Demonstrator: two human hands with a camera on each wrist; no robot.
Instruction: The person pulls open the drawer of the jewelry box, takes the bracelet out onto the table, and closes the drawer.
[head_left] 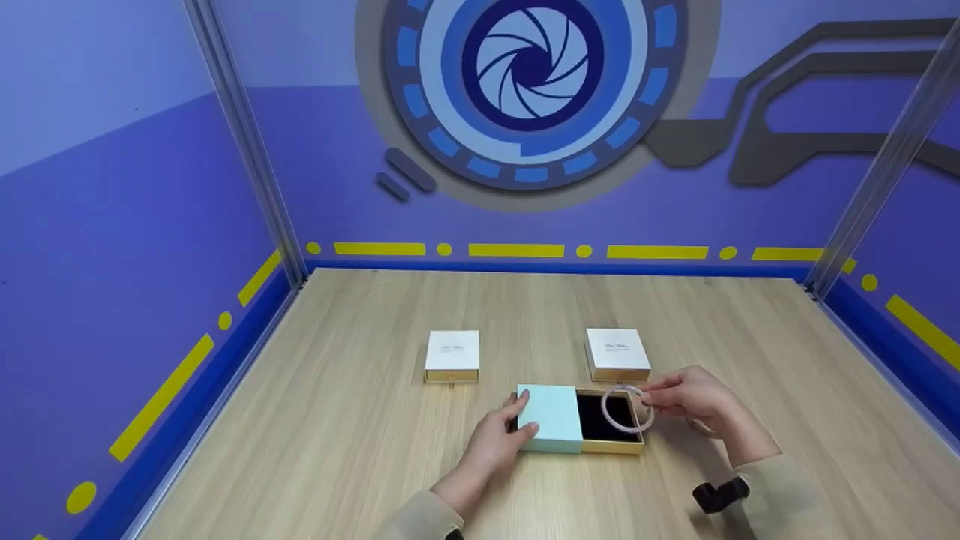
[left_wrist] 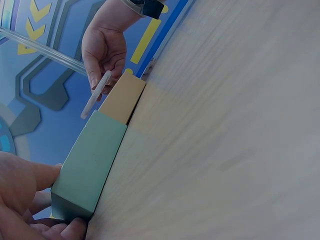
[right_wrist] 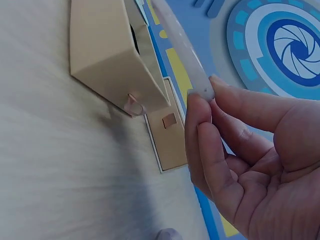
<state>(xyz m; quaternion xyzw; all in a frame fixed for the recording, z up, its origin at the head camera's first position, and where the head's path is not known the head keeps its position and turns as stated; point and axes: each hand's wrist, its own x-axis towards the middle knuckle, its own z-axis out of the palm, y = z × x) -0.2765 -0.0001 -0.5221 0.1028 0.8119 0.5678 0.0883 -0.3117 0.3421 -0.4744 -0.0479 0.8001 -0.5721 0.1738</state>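
Observation:
In the head view a mint-green sliding box (head_left: pixel 550 416) lies on the table, its gold drawer (head_left: pixel 613 448) pulled out to the right with black lining showing. My left hand (head_left: pixel 491 442) grips the closed left end of the box, thumb and fingers spread around it, as the left wrist view also shows. Over the open drawer, my right hand (head_left: pixel 694 401) pinches a pale translucent bangle (head_left: pixel 606 418) between thumb and fingertips. In the right wrist view the bangle (right_wrist: pixel 185 50) is tilted above the drawer end, which has a small ribbon pull (right_wrist: pixel 134 106).
Two smaller white-topped boxes with gold sides stand behind, one at left (head_left: pixel 452 354) and one at right (head_left: pixel 616 352). A pale curved thing (head_left: pixel 703 427) lies partly hidden under my right wrist. Printed walls enclose the wooden table (head_left: pixel 337 420).

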